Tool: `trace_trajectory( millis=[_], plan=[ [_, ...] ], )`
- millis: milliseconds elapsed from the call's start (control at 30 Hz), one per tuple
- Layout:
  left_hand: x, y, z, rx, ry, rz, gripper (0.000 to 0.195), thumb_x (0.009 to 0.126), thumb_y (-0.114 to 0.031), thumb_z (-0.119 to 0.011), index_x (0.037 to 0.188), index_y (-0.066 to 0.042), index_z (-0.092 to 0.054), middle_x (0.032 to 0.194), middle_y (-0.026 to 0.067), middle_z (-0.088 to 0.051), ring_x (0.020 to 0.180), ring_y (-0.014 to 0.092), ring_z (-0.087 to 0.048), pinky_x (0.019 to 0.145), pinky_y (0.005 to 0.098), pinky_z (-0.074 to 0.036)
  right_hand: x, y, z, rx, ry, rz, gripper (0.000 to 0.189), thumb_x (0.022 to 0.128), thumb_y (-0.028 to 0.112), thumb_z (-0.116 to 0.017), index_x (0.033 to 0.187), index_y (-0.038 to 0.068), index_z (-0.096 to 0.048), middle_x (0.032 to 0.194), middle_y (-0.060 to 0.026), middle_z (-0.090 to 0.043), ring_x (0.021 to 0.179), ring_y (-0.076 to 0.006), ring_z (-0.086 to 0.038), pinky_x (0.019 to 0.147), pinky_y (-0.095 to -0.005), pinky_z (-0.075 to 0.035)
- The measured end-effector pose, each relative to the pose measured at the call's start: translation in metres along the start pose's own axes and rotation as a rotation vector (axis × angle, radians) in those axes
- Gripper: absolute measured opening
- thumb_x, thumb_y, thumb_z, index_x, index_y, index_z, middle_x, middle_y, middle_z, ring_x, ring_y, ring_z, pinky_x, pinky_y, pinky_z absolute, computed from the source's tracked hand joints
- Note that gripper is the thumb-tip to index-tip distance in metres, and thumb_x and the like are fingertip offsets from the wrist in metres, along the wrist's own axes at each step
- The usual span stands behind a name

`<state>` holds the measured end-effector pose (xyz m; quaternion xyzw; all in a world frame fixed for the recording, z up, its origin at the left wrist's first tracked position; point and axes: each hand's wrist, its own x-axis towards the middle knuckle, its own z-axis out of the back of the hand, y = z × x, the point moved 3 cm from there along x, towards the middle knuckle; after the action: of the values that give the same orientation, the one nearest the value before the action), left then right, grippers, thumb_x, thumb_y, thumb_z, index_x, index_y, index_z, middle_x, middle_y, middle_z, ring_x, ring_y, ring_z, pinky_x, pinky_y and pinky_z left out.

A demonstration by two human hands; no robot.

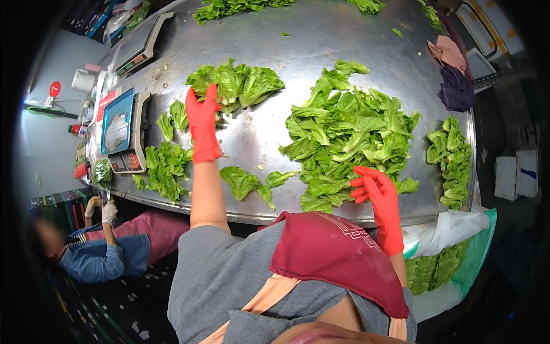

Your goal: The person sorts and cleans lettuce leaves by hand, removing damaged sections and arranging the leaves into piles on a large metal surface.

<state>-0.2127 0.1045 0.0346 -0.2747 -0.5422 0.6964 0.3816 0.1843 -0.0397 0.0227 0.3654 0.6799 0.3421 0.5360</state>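
My left hand, in a red rubber glove, reaches over the steel table with its fingers spread. Its fingertips touch the leftmost of several trimmed lettuce heads, which lie side by side. No firm grip on that head shows. My right hand, gloved the same way, hovers at the near edge of a large heap of loose lettuce leaves. Its fingers are loosely bent and slightly apart, with nothing visible between them. Smaller leaves lie between my arms, and a leaf clump rests left of my left forearm.
Two scales stand at the left; the nearer scale carries a blue tray. More lettuce and dark cloth lie along the right edge. A lined container of lettuce is beside me. A co-worker handles a bag at left.
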Motion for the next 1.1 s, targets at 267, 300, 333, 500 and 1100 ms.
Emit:
trace_trajectory(
  millis=[267,300,333,500,1100],
  plan=[
    [0.009,0.010,0.006,1.009,-0.034,-0.206,0.046,0.084,-0.038,-0.056,0.108,0.002,-0.058,0.106,0.0224,-0.059,0.099,0.039,-0.055,0.084,0.0432,-0.043,0.001,0.007,0.034,-0.066,-0.073,0.017,0.029,0.094,0.023,-0.050,0.116,0.006,-0.058,0.090,-0.0067,-0.063,0.069,-0.0111,-0.059,0.060,-0.0237,-0.048],
    [0.015,0.025,0.014,0.963,-0.045,-0.244,0.045,0.085,-0.034,-0.057,0.112,0.002,-0.055,0.112,0.0222,-0.057,0.103,0.038,-0.053,0.086,0.0419,-0.043,0.002,0.013,0.039,-0.082,-0.080,0.032,0.029,0.093,0.023,-0.050,0.115,0.006,-0.058,0.090,-0.0065,-0.063,0.069,-0.0110,-0.059,0.060,-0.0241,-0.048],
    [0.026,0.040,0.030,0.854,-0.020,-0.230,0.045,0.085,-0.034,-0.057,0.111,0.003,-0.056,0.109,0.0224,-0.059,0.101,0.038,-0.055,0.085,0.0406,-0.043,0.001,0.019,0.051,-0.113,-0.124,0.037,0.030,0.093,0.025,-0.050,0.115,0.007,-0.058,0.089,-0.0059,-0.063,0.069,-0.0110,-0.059,0.060,-0.0240,-0.048],
    [0.093,0.106,0.066,0.564,0.176,0.018,0.066,0.083,-0.041,-0.062,0.128,0.004,-0.043,0.103,0.0136,-0.061,0.076,0.017,-0.062,0.065,0.0294,-0.050,0.013,0.007,0.153,-0.408,-0.593,-0.056,0.032,0.089,0.031,-0.055,0.106,0.004,-0.059,0.085,-0.0074,-0.063,0.066,-0.0125,-0.060,0.058,-0.0255,-0.049],
    [-0.183,-0.056,-0.161,-0.519,1.395,0.321,0.064,0.090,-0.021,-0.056,0.142,-0.006,-0.022,0.130,0.0168,-0.048,0.105,0.029,-0.057,0.084,0.0381,-0.051,-0.002,0.036,0.080,-0.761,-0.501,0.292,0.044,0.078,0.029,-0.069,0.107,0.002,-0.050,0.081,-0.0118,-0.059,0.076,-0.0236,-0.061,0.064,-0.0351,-0.047]
  ],
)
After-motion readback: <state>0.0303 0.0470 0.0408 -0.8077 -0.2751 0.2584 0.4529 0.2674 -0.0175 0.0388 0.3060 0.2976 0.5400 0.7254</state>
